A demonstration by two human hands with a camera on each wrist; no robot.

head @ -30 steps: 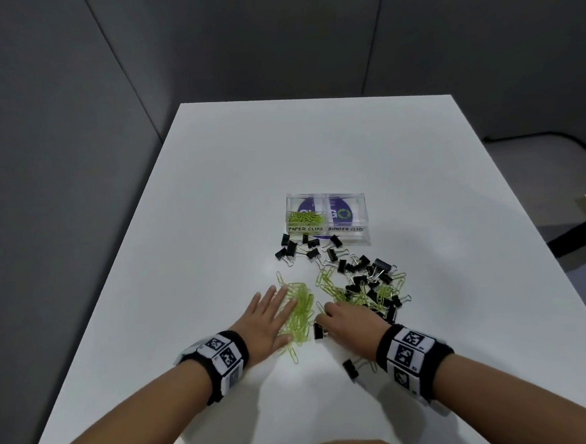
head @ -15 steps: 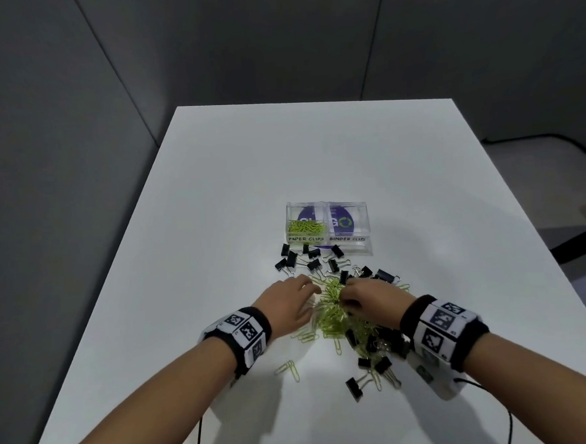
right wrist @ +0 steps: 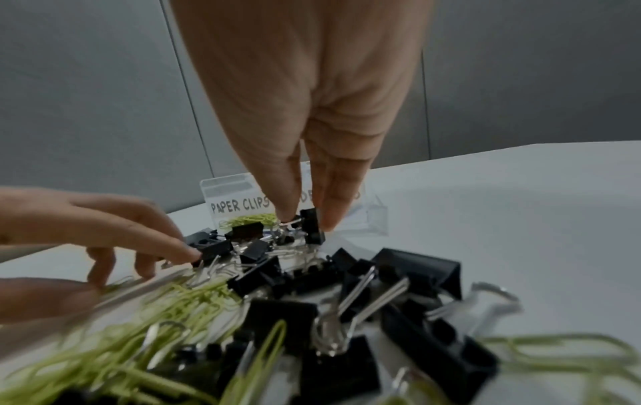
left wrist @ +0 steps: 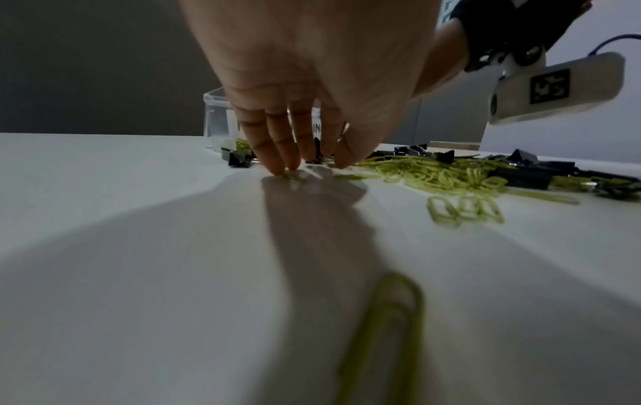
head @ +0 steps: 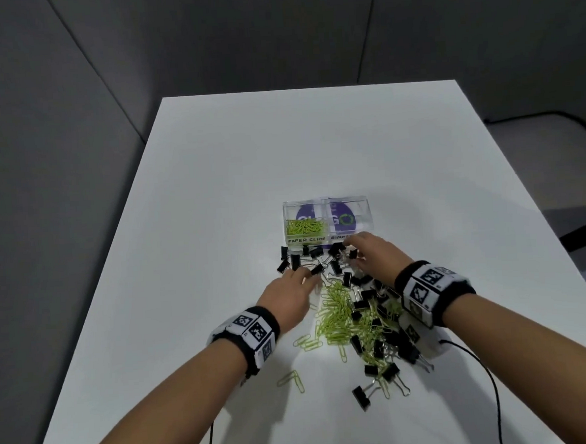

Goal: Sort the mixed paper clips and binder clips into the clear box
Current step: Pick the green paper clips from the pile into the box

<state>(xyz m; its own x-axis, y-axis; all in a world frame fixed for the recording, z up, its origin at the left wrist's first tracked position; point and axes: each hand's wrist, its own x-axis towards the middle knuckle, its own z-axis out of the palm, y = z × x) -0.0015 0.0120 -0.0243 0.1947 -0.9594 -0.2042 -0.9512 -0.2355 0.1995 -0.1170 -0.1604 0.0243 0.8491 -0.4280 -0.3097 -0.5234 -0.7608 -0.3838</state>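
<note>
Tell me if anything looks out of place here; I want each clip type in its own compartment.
Nothing sits in the wrong compartment of the clear box: the side labelled paper clips holds only green paper clips, and the other side looks empty. The rest is a mixed pile on the table, with strays nearer the person.

Binder clips (head: 324, 259) crowd clear box (head: 326, 204) front (open top); table (head: 214, 192) sides bare.

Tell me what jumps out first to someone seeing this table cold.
The tangled heap of green paper clips and black binder clips in the middle of the white table, with both hands working at its far edge. Just beyond stands the clear box, its left compartment already holding green clips. The right hand pinches one binder clip; the left hand touches the table.
</note>
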